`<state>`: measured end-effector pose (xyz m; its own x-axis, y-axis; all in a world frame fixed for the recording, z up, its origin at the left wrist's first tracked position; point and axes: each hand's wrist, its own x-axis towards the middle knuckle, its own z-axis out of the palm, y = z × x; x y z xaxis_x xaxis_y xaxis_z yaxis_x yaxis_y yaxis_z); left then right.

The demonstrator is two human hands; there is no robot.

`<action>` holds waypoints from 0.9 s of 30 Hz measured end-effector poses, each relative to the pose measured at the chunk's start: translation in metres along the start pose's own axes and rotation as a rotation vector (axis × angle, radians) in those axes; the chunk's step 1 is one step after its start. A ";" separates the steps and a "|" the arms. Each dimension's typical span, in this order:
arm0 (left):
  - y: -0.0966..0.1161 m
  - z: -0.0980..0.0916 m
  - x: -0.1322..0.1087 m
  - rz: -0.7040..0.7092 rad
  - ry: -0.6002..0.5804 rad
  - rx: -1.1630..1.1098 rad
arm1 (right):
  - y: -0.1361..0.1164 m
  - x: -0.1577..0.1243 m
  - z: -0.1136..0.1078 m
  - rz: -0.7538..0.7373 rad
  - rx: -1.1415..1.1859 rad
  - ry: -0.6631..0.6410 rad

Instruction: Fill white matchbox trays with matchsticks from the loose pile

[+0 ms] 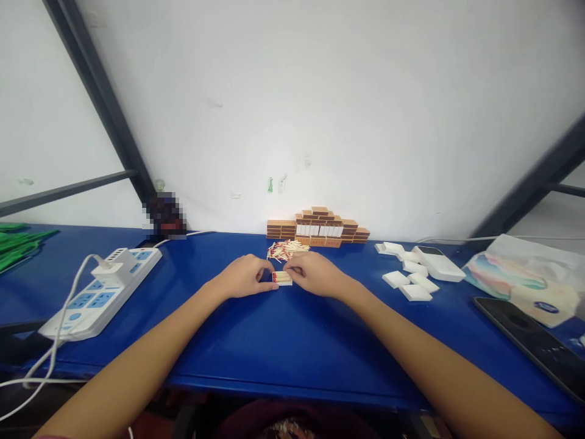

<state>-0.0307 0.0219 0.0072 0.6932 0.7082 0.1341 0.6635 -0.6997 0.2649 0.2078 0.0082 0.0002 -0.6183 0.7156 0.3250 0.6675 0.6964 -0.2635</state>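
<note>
A small white matchbox tray (284, 283) lies on the blue table, with red-tipped matches (281, 276) side by side in it. My left hand (244, 276) holds the tray at its left end, the thumb on the near side and the curled fingers on the far side. At the tray's right end, the fingers of my right hand (315, 274) are bent together and touch its far corner; whatever they pinch is hidden. Just beyond both hands, a loose heap of matches (287, 249) is spread on the table.
Brown matchboxes (320, 211) are stacked against the wall, with a row of white pieces (319, 230) among them. Several white trays (417, 292) and a white device (441, 265) lie right, near a tissue pack (525, 280) and a phone (525, 338). A power strip (107, 296) lies left.
</note>
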 end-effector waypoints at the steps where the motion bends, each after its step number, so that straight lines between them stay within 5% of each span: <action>1: 0.000 0.000 0.000 -0.004 -0.003 -0.002 | 0.005 0.001 -0.003 0.018 -0.019 0.012; 5: -0.001 0.000 0.000 -0.015 0.009 -0.023 | 0.050 -0.003 -0.023 0.195 -0.068 0.147; 10: -0.001 0.000 0.001 0.000 0.029 -0.037 | 0.132 -0.025 -0.050 0.760 0.023 0.652; 13: 0.000 0.001 0.001 -0.007 -0.001 -0.063 | 0.162 -0.037 -0.053 0.954 0.254 0.819; 22: 0.001 0.002 0.001 -0.010 -0.010 -0.092 | 0.164 -0.033 -0.042 0.985 0.582 0.819; 27: 0.002 -0.001 0.001 -0.036 0.036 -0.107 | 0.162 -0.034 -0.057 0.971 0.591 0.933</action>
<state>-0.0289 0.0208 0.0087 0.6579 0.7366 0.1567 0.6523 -0.6613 0.3702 0.3606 0.0931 -0.0015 0.6026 0.7719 0.2027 0.2511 0.0578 -0.9662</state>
